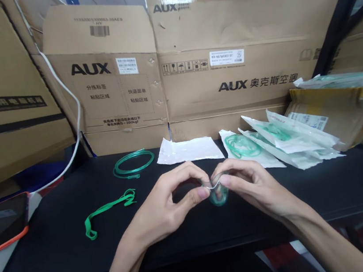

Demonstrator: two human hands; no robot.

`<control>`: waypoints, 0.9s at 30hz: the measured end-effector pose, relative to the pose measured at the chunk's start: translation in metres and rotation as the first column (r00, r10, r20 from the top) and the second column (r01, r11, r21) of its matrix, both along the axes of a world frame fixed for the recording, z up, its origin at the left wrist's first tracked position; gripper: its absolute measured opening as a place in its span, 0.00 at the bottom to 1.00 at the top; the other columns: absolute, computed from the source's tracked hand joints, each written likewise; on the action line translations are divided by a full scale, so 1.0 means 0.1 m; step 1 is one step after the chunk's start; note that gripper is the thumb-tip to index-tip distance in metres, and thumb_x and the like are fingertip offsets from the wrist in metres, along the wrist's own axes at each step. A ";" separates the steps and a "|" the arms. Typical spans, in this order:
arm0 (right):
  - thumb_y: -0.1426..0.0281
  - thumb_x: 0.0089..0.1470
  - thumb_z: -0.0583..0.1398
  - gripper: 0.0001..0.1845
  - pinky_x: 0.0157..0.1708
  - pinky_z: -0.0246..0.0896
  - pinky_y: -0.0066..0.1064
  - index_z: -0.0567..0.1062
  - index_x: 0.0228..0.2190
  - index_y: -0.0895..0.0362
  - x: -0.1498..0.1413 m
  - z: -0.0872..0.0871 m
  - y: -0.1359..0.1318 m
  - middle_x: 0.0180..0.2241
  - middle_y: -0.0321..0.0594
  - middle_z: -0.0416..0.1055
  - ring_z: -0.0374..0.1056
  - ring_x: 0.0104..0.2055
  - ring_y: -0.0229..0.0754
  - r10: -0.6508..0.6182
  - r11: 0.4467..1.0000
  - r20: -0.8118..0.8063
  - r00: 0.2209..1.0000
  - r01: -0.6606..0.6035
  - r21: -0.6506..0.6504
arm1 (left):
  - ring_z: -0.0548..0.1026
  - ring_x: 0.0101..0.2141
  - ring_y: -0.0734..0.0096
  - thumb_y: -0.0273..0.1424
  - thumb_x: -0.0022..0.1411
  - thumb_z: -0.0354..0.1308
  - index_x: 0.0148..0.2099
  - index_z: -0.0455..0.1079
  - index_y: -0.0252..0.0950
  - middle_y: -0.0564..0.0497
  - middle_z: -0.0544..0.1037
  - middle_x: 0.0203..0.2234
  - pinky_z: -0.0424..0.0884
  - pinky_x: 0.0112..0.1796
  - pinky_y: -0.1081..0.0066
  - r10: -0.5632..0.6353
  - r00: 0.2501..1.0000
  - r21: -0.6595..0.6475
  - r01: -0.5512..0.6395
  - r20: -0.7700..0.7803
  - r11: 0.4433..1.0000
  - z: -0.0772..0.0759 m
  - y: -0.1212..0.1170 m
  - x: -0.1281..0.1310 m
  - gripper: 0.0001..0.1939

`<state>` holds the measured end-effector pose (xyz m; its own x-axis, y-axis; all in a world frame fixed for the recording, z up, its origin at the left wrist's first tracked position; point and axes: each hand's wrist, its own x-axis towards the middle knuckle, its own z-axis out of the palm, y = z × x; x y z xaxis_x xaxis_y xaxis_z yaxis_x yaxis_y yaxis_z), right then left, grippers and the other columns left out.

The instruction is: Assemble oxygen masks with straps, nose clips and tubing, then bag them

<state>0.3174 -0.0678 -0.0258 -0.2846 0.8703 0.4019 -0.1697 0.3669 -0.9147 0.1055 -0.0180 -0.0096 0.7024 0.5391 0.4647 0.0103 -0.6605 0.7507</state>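
Between both hands, above the black table, is a small see-through green oxygen mask [219, 199]. A thin bent metal nose strip [213, 187] runs along its near edge. My left hand [172, 197] pinches one end of the strip between thumb and fingers. The other end is pinched by my right hand [253, 184]. Left of my hands lies a loose green elastic strap [107, 207]. Behind it rests a coil of green tubing [134, 163]. A flat white pouch [189, 150] lies just beyond my hands. Part of the mask is hidden by my fingers.
Several clear-and-white packs with green tubing [280, 134] lie at the back right, beside an open cardboard box [325, 112]. Large cardboard sheets [230, 22] stand behind the black table [85, 269]. A white cable [77, 123] hangs at left, near an orange-edged device [6, 228].
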 end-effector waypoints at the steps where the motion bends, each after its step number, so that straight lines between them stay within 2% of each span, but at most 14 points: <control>1: 0.71 0.61 0.63 0.05 0.38 0.67 0.27 0.80 0.38 0.56 -0.01 0.00 0.01 0.33 0.36 0.75 0.71 0.35 0.35 -0.009 1.000 -0.031 0.999 0.008 -0.029 | 0.72 0.39 0.71 0.31 0.69 0.58 0.41 0.72 0.38 0.54 0.75 0.37 0.66 0.43 0.72 0.029 0.999 0.001 -0.029 -0.020 1.000 0.00 0.00 0.00 0.04; 3: 0.71 0.61 0.64 0.04 0.37 0.66 0.26 0.80 0.38 0.56 -0.03 -0.01 0.02 0.32 0.36 0.74 0.70 0.35 0.34 -0.013 0.995 -0.088 0.996 0.004 -0.099 | 0.73 0.38 0.72 0.33 0.69 0.58 0.43 0.73 0.38 0.55 0.76 0.36 0.66 0.41 0.73 0.066 0.997 -0.021 -0.067 -0.039 0.998 0.01 0.01 0.00 0.05; 6: 0.69 0.60 0.64 0.05 0.36 0.67 0.27 0.78 0.40 0.54 -0.08 -0.02 0.03 0.33 0.35 0.72 0.69 0.35 0.35 -0.032 0.982 -0.150 0.988 0.004 -0.188 | 0.73 0.38 0.73 0.33 0.69 0.58 0.43 0.74 0.39 0.56 0.76 0.36 0.67 0.40 0.76 0.055 0.998 -0.102 -0.057 -0.026 0.993 0.01 0.01 0.00 0.06; 8: 0.67 0.59 0.65 0.06 0.35 0.66 0.26 0.76 0.39 0.52 -0.12 -0.04 0.03 0.34 0.33 0.71 0.69 0.36 0.35 -0.131 0.977 -0.144 0.981 0.103 -0.187 | 0.74 0.39 0.73 0.34 0.68 0.59 0.43 0.75 0.39 0.56 0.77 0.37 0.68 0.42 0.76 0.028 0.999 -0.166 -0.032 -0.026 0.986 0.00 0.00 0.02 0.06; 10: 0.65 0.59 0.65 0.06 0.35 0.65 0.25 0.74 0.38 0.51 -0.16 -0.07 0.03 0.37 0.33 0.69 0.68 0.39 0.35 -0.290 0.955 -0.091 0.953 0.282 -0.098 | 0.75 0.41 0.71 0.34 0.67 0.61 0.44 0.76 0.39 0.55 0.79 0.39 0.69 0.44 0.75 0.031 0.999 -0.225 -0.037 -0.030 0.974 -0.01 0.00 0.04 0.06; 12: 0.64 0.60 0.63 0.05 0.39 0.66 0.26 0.74 0.36 0.51 -0.19 -0.11 0.04 0.41 0.34 0.70 0.69 0.43 0.36 -0.433 0.900 -0.037 0.901 0.434 0.047 | 0.77 0.43 0.70 0.35 0.66 0.62 0.45 0.77 0.39 0.54 0.80 0.40 0.70 0.45 0.74 0.071 0.997 -0.277 -0.074 -0.019 0.958 -0.03 0.01 0.06 0.08; 14: 0.65 0.61 0.62 0.04 0.43 0.67 0.29 0.75 0.38 0.51 -0.20 -0.13 0.05 0.47 0.37 0.70 0.70 0.48 0.39 -0.512 0.846 0.034 0.859 0.496 0.196 | 0.77 0.45 0.68 0.35 0.66 0.62 0.47 0.78 0.39 0.54 0.81 0.42 0.70 0.48 0.73 0.114 0.994 -0.318 -0.106 0.005 0.942 -0.04 0.03 0.07 0.09; 16: 0.67 0.61 0.63 0.05 0.46 0.68 0.31 0.77 0.40 0.51 -0.20 -0.13 0.06 0.50 0.39 0.71 0.69 0.52 0.42 -0.562 0.796 0.139 0.815 0.487 0.360 | 0.77 0.47 0.66 0.34 0.66 0.63 0.49 0.78 0.41 0.53 0.81 0.44 0.69 0.51 0.71 0.126 0.992 -0.348 -0.109 0.028 0.931 -0.05 0.05 0.06 0.10; 18: 0.71 0.60 0.63 0.09 0.48 0.68 0.33 0.77 0.43 0.51 -0.16 -0.12 0.06 0.48 0.40 0.74 0.70 0.51 0.42 -0.599 0.748 0.237 0.765 0.429 0.506 | 0.77 0.49 0.64 0.34 0.65 0.63 0.49 0.79 0.41 0.52 0.82 0.45 0.69 0.53 0.68 0.108 0.992 -0.405 -0.074 0.060 0.911 -0.05 0.06 0.04 0.11; 20: 0.73 0.61 0.62 0.11 0.50 0.68 0.34 0.78 0.45 0.53 -0.11 -0.10 0.07 0.45 0.40 0.77 0.73 0.50 0.42 -0.609 0.720 0.286 0.740 0.363 0.592 | 0.78 0.47 0.63 0.36 0.67 0.62 0.47 0.81 0.39 0.50 0.82 0.43 0.70 0.54 0.64 0.069 0.992 -0.496 -0.007 0.108 0.868 -0.05 0.07 0.02 0.11; 24: 0.75 0.63 0.60 0.11 0.55 0.67 0.38 0.79 0.44 0.53 -0.01 -0.08 0.07 0.46 0.40 0.80 0.74 0.51 0.43 -0.596 0.706 0.313 0.739 0.298 0.642 | 0.79 0.43 0.63 0.38 0.67 0.60 0.43 0.82 0.35 0.47 0.84 0.38 0.70 0.55 0.60 0.017 0.990 -0.625 0.074 0.138 0.777 -0.06 0.07 0.05 0.13; 27: 0.75 0.63 0.59 0.14 0.55 0.68 0.42 0.79 0.47 0.51 -0.01 -0.08 0.07 0.47 0.40 0.80 0.73 0.53 0.45 -0.599 0.717 0.309 0.739 0.324 0.617 | 0.78 0.45 0.64 0.37 0.66 0.62 0.43 0.81 0.34 0.47 0.83 0.39 0.68 0.56 0.61 0.040 0.992 -0.615 0.041 0.117 0.787 -0.07 0.06 0.09 0.12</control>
<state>0.3163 -0.0604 -0.0342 -0.1661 0.6519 0.7399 0.5343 0.6902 -0.4881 0.1150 -0.0120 -0.0169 0.6647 0.7386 0.1127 -0.1045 -0.0574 0.9929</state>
